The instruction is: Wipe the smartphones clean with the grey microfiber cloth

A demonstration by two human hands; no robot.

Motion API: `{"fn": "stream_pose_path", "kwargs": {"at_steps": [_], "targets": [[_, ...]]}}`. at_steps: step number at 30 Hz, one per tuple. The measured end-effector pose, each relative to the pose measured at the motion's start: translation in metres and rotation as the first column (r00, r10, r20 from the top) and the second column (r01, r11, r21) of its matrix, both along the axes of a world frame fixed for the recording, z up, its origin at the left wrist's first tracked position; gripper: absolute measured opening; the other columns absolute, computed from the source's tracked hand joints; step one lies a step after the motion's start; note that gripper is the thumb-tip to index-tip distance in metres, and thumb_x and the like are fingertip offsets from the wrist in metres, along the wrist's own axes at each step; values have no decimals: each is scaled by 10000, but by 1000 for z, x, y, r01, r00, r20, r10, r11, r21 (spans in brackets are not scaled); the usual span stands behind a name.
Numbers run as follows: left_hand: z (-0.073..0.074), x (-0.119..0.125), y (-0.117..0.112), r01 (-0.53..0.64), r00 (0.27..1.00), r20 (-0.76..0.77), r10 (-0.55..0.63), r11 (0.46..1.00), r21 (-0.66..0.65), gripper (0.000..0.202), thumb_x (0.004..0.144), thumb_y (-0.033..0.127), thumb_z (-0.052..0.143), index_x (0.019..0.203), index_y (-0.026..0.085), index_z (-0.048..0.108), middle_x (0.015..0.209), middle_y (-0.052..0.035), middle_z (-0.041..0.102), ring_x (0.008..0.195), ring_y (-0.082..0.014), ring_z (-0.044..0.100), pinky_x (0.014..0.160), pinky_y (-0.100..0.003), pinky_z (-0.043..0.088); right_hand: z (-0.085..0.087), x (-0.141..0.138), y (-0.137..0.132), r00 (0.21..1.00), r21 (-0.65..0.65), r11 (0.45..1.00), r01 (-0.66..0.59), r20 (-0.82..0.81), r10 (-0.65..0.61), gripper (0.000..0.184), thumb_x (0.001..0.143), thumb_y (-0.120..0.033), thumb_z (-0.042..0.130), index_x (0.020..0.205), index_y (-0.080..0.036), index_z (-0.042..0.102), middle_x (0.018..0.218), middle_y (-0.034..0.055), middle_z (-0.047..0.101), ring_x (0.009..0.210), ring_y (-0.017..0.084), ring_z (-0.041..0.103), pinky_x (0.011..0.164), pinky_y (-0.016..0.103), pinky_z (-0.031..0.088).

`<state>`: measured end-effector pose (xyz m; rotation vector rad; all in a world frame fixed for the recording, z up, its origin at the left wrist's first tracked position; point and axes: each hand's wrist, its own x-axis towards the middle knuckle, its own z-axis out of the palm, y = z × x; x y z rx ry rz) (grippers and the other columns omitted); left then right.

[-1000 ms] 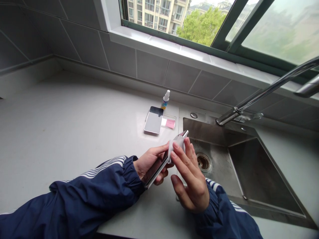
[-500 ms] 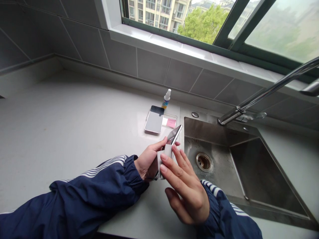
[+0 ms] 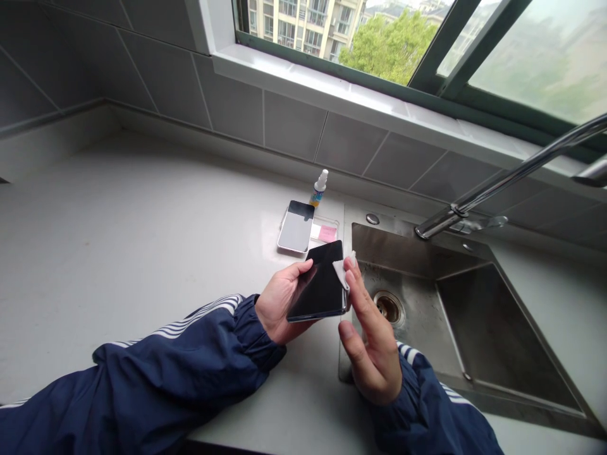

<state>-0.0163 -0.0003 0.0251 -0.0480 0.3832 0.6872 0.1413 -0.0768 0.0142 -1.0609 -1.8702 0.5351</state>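
Black phone point(image 3: 321, 284) in pinch of left hand point(image 3: 277, 302), pale cloth point(image 3: 341, 274) against right hand point(image 3: 374, 340), grip unclear.

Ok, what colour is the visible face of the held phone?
The held phone shows a black face, best in the head view.

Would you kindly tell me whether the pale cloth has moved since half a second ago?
Yes: judged against the fixed sink drain, the pale cloth has shifted rightward, closer to the drain, and somewhat away from the person.
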Motion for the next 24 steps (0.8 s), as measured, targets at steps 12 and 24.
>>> {"fn": "stream_pose_path", "kwargs": {"at_steps": [12, 24], "targets": [[8, 3, 3, -61, 997, -53, 60, 998, -18, 495, 1018, 223, 379, 1479, 49, 427, 1105, -159, 752, 942, -237, 750, 1046, -402, 492, -3, 1, 0, 996, -32, 999, 19, -86, -22, 666, 970, -158, 468, 1588, -213, 226, 1664, 53, 198, 1539, 311, 139, 1254, 552, 142], [6, 3, 4, -199, 965, -99, 242, 926, 321, 439, 990, 177, 486, 1428, 171, 495, 1272, -138, 687, 1143, -256, 680, 1055, -466, 507, -6, 4, 6, 926, -202, 979, -23, -373, -55, 564, 997, -170, 463, 1545, -235, 344, 1627, 84, 295, 1485, 312, 299, 1183, 552, 350]]}}
